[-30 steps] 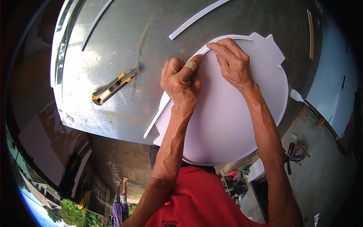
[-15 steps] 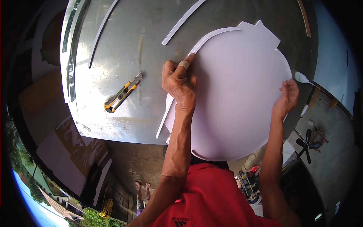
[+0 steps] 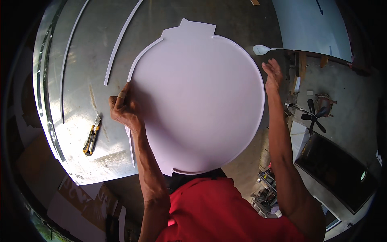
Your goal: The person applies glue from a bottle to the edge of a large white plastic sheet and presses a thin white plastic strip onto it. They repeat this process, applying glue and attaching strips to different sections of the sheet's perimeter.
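Note:
A large round white panel [image 3: 201, 101] lies on the metal table, with angular tabs at its far edge and another at its near left. A narrow white strip [image 3: 146, 52] stands along its rim. At the panel's left edge, my left hand [image 3: 127, 111] pinches this strip, whose loose tail hangs down past my wrist. My right hand [image 3: 274, 74] is off the panel, just beyond its right rim, fingers stretched and holding nothing. Near that hand lies a white bottle-like thing [image 3: 260, 50] with a thin tip. A yellow-and-black utility knife [image 3: 92, 135] rests left of my left hand, blade out.
Two loose white strips [image 3: 123, 42] lie on the metal table [image 3: 88, 72] at the far left. A pale blue sheet [image 3: 314, 28] covers the far right. On the floor to the right are a black fan [image 3: 312, 117] and a dark box-like object [image 3: 336, 171].
The view has shifted, so the panel, knife and strips sit farther left in it. My right hand has come off the panel's right rim. My left hand still grips the strip at the left edge.

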`<state>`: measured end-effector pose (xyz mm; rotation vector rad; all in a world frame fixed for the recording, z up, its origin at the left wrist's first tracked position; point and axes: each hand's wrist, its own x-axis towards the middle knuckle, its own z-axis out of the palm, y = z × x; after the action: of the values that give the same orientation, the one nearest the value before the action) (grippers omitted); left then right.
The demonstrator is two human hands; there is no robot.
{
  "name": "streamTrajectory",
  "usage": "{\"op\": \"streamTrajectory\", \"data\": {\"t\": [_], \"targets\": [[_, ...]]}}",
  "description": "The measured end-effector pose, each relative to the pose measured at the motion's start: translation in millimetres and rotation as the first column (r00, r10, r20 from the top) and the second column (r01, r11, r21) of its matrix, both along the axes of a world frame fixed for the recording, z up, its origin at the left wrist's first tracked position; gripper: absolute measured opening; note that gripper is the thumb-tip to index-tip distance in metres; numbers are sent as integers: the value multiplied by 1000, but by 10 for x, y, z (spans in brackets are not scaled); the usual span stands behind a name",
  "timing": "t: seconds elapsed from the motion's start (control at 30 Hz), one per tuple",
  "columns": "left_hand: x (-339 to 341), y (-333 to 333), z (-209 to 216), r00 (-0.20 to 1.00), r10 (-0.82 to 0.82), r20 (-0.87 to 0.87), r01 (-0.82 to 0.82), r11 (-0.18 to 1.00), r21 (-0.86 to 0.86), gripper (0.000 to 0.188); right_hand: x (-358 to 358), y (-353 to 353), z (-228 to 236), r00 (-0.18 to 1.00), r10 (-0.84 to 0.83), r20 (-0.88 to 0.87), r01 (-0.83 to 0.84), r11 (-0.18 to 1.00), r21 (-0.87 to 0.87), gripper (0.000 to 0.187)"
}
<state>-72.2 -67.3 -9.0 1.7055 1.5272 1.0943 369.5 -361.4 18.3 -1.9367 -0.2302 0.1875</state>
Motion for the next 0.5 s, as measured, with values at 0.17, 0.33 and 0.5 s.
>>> {"op": "streamTrajectory", "data": {"t": [0.17, 0.33, 0.5], "targets": [[4, 19, 42, 998, 53, 21, -52, 997, -56, 32, 173, 300, -60, 989, 141, -47, -144, 987, -71, 74], [75, 11, 104, 998, 53, -30, -54, 998, -17, 25, 405, 336, -238, 994, 104, 12, -103, 991, -80, 45], [60, 6, 100, 997, 64, -38, -66, 997, -31, 25, 411, 459, -110, 976, 171, 132, -125, 945, -303, 51]]}}
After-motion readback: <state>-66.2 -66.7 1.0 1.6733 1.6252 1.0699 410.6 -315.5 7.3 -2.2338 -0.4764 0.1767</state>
